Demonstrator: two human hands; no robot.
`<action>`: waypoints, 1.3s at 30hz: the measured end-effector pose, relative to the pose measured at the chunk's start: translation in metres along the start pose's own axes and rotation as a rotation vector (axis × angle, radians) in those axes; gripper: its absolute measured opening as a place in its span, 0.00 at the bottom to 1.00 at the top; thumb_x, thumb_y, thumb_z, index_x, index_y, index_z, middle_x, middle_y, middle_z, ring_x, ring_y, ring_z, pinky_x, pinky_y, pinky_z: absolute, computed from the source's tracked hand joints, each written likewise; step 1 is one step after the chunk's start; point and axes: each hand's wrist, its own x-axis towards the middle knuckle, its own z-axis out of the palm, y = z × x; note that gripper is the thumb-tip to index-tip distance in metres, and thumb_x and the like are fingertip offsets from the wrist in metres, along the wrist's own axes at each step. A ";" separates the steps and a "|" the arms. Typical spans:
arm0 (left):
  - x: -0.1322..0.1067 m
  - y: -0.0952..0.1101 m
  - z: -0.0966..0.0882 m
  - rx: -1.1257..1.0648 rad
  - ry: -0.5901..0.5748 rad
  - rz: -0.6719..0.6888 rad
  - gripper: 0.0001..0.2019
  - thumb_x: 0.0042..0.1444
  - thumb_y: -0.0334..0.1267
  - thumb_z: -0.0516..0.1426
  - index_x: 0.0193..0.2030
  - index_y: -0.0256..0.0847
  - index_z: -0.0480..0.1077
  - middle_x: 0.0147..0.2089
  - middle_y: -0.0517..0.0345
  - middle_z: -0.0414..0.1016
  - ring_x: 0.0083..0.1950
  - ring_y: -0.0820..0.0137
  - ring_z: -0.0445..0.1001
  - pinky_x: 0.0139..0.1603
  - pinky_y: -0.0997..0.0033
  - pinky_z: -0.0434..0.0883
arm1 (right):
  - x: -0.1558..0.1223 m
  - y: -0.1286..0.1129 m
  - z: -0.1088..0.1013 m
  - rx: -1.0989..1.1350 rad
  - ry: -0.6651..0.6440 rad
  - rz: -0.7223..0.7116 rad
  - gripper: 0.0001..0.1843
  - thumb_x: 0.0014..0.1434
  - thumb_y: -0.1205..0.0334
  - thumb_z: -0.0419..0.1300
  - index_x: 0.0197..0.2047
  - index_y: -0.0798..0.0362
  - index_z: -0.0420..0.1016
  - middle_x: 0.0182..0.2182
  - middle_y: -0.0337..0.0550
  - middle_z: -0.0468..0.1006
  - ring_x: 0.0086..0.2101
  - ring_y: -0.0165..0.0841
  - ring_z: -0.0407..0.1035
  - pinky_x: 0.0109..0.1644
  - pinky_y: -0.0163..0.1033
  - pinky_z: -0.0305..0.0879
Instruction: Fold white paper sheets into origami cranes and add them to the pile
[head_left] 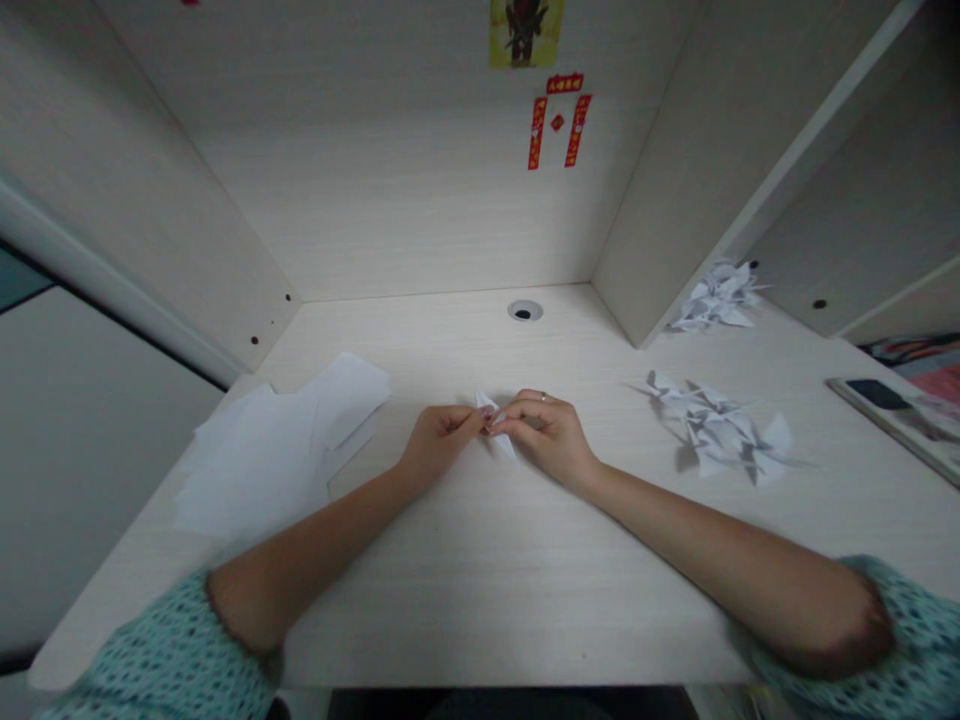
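A small folded piece of white paper [495,428] sits between my two hands at the middle of the pale wooden desk [480,580]. My left hand [439,440] pinches it from the left with closed fingers. My right hand [547,432], a ring on one finger, pinches it from the right. Most of the folded paper is hidden by my fingertips; a pointed tip sticks up above them and another below.
A stack of flat white sheets [277,450] lies at the left. A heap of folded paper shapes [720,425] lies at the right, another pile [716,297] behind the partition. A cable hole [524,311] is at the back. A tray-like object [900,415] is at the far right.
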 end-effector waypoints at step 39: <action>0.001 -0.008 -0.002 0.071 0.051 0.059 0.20 0.58 0.50 0.51 0.30 0.37 0.76 0.29 0.60 0.76 0.33 0.69 0.70 0.38 0.74 0.64 | 0.002 0.003 0.006 0.094 0.135 0.270 0.13 0.51 0.52 0.65 0.31 0.53 0.78 0.27 0.41 0.79 0.26 0.30 0.68 0.31 0.35 0.63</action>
